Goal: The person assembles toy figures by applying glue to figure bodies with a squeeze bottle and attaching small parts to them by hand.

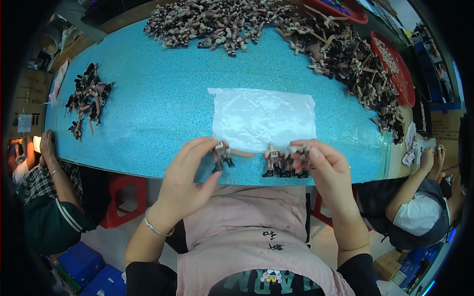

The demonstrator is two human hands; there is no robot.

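My left hand (183,180) pinches a small toy figure (222,154) with a pale body and dark boots, just above the table's near edge. A flat tan stick-like piece (243,154) juts out to the right of that figure; whether it is attached, I cannot tell. My right hand (328,167) has its fingers closed round another toy figure (299,150), partly hidden by the fingertips. Directly to the left of and below those fingertips, a few similar figures (272,160) stand in a row at the near edge.
A white plastic sheet (264,118) lies on the blue table (148,113). Toy figures form a heap (212,24) at the back, a darker heap (360,69) at right and a small pile (89,96) at left. A red tray (406,81) stands far right. People sit at both sides.
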